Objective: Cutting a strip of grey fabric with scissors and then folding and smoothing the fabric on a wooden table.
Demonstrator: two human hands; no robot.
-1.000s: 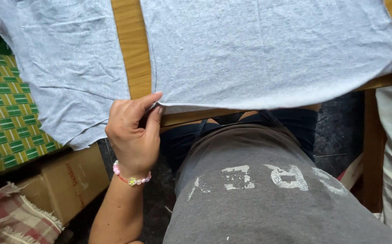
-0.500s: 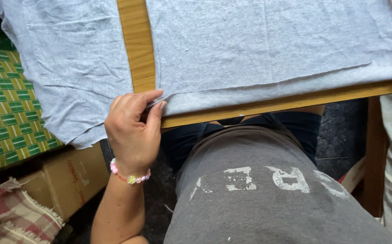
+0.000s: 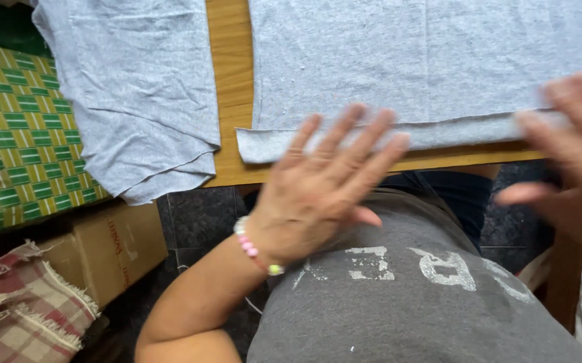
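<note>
We note left hand (image 3: pixel 318 195), earlier pinching hem, now off it, fingers spread, empty; right hand (image 3: pixel 566 161) blurred, splayed. Light grey cloth piece (image 3: pixel 425 67) lies upper right on wooden table (image 3: pixel 227 67), near edge now folded over.

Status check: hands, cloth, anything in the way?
Left hand open, flat at folded hem of grey cloth. Right hand open, blurred, over same hem. Second grey piece lies apart, left.

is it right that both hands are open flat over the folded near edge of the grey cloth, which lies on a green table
Not quite. The head view shows the table is light wood, not green; the green checked cloth lies off to the side. The rest holds: the left hand and right hand are open over the folded near edge of the grey cloth.
</note>
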